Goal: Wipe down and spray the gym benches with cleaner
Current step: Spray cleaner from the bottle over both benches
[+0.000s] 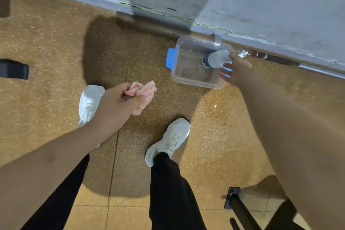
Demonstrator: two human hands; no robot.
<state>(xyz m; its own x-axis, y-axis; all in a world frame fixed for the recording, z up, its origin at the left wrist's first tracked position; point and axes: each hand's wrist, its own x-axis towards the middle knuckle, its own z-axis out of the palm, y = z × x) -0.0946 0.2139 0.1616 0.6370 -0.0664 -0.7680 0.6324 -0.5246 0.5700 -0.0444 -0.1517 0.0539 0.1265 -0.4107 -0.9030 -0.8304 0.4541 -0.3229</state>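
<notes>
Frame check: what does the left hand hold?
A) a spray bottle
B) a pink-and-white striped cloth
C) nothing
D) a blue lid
B: the left hand grips a bunched pink-and-white striped cloth, while the bottle sits in the clear bin on the floor.

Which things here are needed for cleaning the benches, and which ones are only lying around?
For the job:
- striped cloth, gripped by the left hand
- spray bottle, at the right hand
- clear box holding the bottle

Just lying about:
- black object at the left edge
- black metal leg
</notes>
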